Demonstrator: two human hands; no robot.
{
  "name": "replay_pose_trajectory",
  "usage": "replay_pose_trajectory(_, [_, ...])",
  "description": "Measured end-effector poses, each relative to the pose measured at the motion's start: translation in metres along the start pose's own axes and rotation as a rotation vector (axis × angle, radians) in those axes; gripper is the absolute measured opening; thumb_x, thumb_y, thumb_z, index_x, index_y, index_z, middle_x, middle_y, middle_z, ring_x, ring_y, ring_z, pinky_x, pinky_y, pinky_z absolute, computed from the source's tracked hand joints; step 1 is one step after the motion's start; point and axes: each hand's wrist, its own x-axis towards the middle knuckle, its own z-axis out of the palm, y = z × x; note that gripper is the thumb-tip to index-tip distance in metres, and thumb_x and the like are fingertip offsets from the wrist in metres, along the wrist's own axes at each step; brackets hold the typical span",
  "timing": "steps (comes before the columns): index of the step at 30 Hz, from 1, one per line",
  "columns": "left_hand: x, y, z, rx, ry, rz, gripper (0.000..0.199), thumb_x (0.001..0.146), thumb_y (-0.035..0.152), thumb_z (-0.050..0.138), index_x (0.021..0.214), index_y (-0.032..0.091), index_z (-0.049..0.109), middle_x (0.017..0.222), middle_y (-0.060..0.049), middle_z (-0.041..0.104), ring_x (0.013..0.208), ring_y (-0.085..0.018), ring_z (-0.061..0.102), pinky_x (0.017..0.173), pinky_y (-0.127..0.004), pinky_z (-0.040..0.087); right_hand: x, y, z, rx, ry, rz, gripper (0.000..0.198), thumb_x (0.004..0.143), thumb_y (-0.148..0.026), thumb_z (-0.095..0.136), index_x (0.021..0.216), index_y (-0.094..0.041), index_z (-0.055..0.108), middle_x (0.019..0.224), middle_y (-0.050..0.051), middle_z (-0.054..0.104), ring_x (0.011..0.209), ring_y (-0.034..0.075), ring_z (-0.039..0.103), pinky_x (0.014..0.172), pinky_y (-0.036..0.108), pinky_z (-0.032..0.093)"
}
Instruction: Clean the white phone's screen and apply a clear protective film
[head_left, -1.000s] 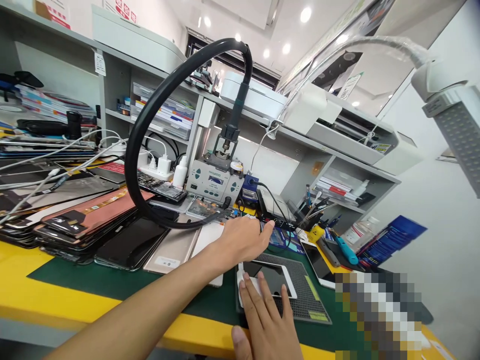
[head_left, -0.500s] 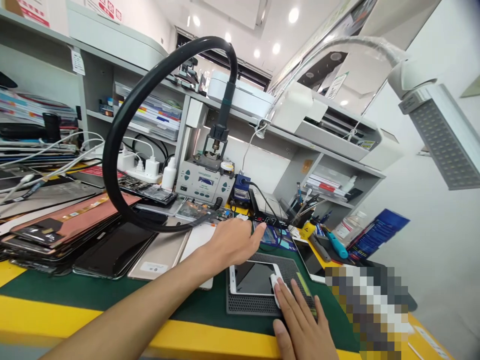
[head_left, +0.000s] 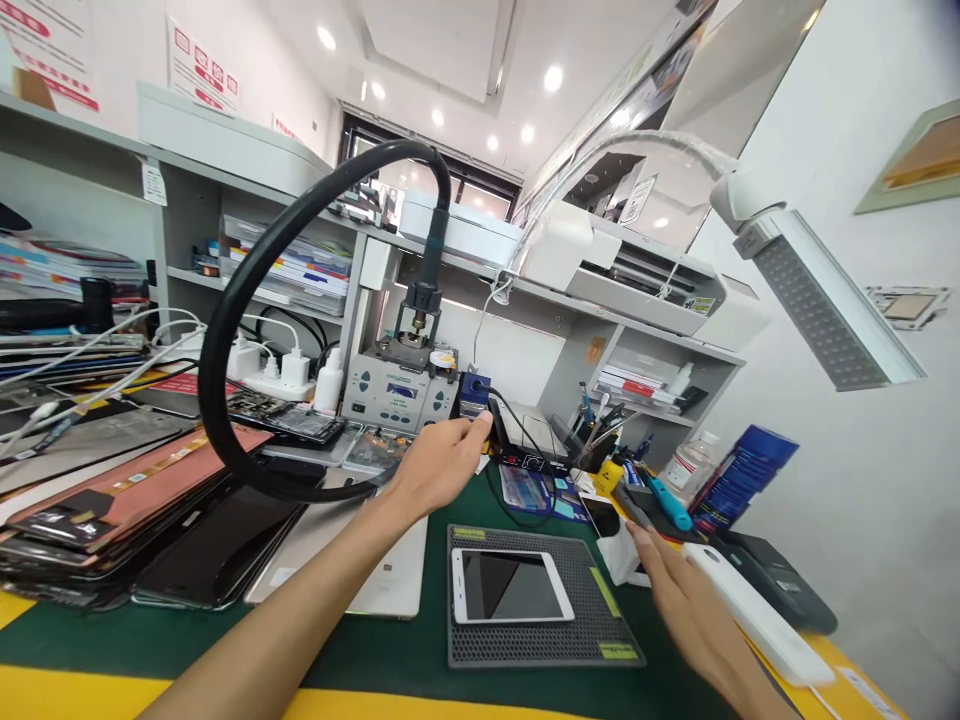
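Observation:
A white-framed phone [head_left: 512, 586] with a dark screen lies face up on a grey perforated mat [head_left: 540, 648]. Left of and beyond the mat, my left hand [head_left: 442, 462] reaches towards the soldering gear with its thumb stretched out. Its other fingers are hidden behind the hand, so I cannot tell what they touch. To the right of the mat, my right hand [head_left: 679, 585] pinches a white wipe [head_left: 619, 556] at its fingertips. The wipe partly covers a second device [head_left: 600, 517] with a dark screen and white frame.
A thick black hose [head_left: 214, 380] loops up from the grey hot-air station [head_left: 401, 390]. Stacked phone and tablet parts [head_left: 142, 490] stand on the left. At the right are a long white box-like object [head_left: 761, 615], a clear bottle [head_left: 690, 465] and a lamp head [head_left: 829, 295].
My right hand has lifted off the phone and moved right with the wipe. My left hand appears slightly further left. The camera view has shifted.

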Motion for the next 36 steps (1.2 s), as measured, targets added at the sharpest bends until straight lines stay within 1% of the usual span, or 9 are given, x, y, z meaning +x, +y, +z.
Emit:
replay_pose_trajectory(6, [0.014, -0.013, -0.021, -0.17, 0.137, -0.069, 0.06, 0.094, 0.065, 0.03, 0.075, 0.019, 0.064, 0.081, -0.005, 0.073, 0.08, -0.022, 0.068, 0.07, -0.03, 0.047, 0.007, 0.001, 0.01, 0.07, -0.026, 0.061, 0.066, 0.095, -0.063, 0.025, 0.127, -0.023, 0.068, 0.133, 0.008, 0.064, 0.127, 0.035, 0.055, 0.11, 0.055, 0.035])
replay_pose_trajectory(15, [0.015, -0.016, -0.019, -0.219, 0.167, -0.074, 0.055, 0.092, 0.062, 0.037, 0.071, 0.02, 0.064, 0.076, -0.003, 0.072, 0.075, -0.021, 0.066, 0.067, -0.029, 0.046, 0.01, 0.0, 0.0, 0.016, -0.034, 0.054, 0.068, 0.091, -0.064, 0.027, 0.112, -0.021, 0.076, 0.122, 0.01, 0.071, 0.121, 0.038, 0.057, 0.107, 0.052, 0.035])
replay_pose_trajectory(19, [0.018, -0.019, -0.031, -0.114, 0.189, -0.079, 0.045, 0.092, 0.052, 0.04, 0.071, 0.02, 0.062, 0.074, -0.002, 0.071, 0.07, -0.02, 0.063, 0.063, -0.027, 0.043, 0.016, -0.009, -0.011, 0.067, 0.016, 0.027, 0.063, 0.089, -0.066, 0.033, 0.105, -0.022, 0.076, 0.11, 0.011, 0.075, 0.104, 0.038, 0.065, 0.086, 0.044, 0.048])
replay_pose_trajectory(23, [0.02, -0.027, -0.046, 0.095, 0.178, -0.072, 0.028, 0.086, 0.037, 0.049, 0.068, 0.019, 0.06, 0.067, -0.002, 0.067, 0.066, -0.019, 0.06, 0.06, -0.027, 0.039, 0.023, -0.036, -0.011, 0.169, 0.208, -0.144, 0.044, 0.084, -0.06, 0.051, 0.091, -0.023, 0.074, 0.092, 0.007, 0.075, 0.072, 0.027, 0.064, 0.063, 0.034, 0.045])
replay_pose_trajectory(25, [0.02, -0.031, -0.051, 0.204, 0.147, -0.063, 0.021, 0.082, 0.03, 0.05, 0.068, 0.019, 0.061, 0.07, -0.003, 0.068, 0.068, -0.019, 0.061, 0.062, -0.027, 0.04, 0.027, -0.055, -0.006, 0.249, 0.292, -0.232, 0.04, 0.086, -0.056, 0.053, 0.065, -0.023, 0.062, 0.063, 0.002, 0.064, 0.055, 0.019, 0.052, 0.054, 0.03, 0.038])
replay_pose_trajectory(26, [0.02, -0.033, -0.051, 0.256, 0.126, -0.064, 0.018, 0.081, 0.027, 0.051, 0.069, 0.019, 0.062, 0.072, -0.003, 0.069, 0.07, -0.02, 0.062, 0.063, -0.027, 0.04, 0.03, -0.064, -0.001, 0.293, 0.344, -0.268, 0.047, 0.088, -0.055, 0.052, 0.053, -0.023, 0.048, 0.051, -0.001, 0.05, 0.049, 0.016, 0.043, 0.052, 0.029, 0.034])
replay_pose_trajectory(28, [0.019, -0.036, -0.051, 0.356, 0.076, -0.083, 0.016, 0.079, 0.024, 0.051, 0.069, 0.02, 0.063, 0.073, -0.005, 0.07, 0.072, -0.021, 0.063, 0.063, -0.028, 0.04, 0.036, -0.082, 0.01, 0.363, 0.455, -0.33, 0.054, 0.09, -0.05, 0.051, 0.051, -0.024, 0.023, 0.047, -0.004, 0.026, 0.046, 0.013, 0.029, 0.05, 0.029, 0.028])
replay_pose_trajectory(32, [0.017, -0.044, -0.05, 0.537, 0.003, -0.164, 0.02, 0.078, 0.032, 0.055, 0.084, 0.019, 0.069, 0.09, -0.011, 0.073, 0.09, -0.029, 0.066, 0.071, -0.033, 0.043, 0.048, -0.1, 0.039, 0.432, 0.5, -0.387, 0.051, 0.092, -0.042, 0.049, 0.057, -0.023, 0.017, 0.051, -0.005, 0.021, 0.047, 0.011, 0.027, 0.05, 0.028, 0.024])
replay_pose_trajectory(36, [0.018, -0.057, -0.053, 0.643, -0.053, -0.263, 0.06, 0.071, 0.053, 0.063, 0.118, 0.016, 0.063, 0.119, -0.019, 0.067, 0.117, -0.036, 0.056, 0.086, -0.037, 0.044, 0.05, -0.094, 0.06, 0.473, 0.443, -0.399, 0.051, 0.092, -0.042, 0.051, 0.058, -0.023, 0.018, 0.052, -0.005, 0.022, 0.049, 0.011, 0.027, 0.049, 0.027, 0.025])
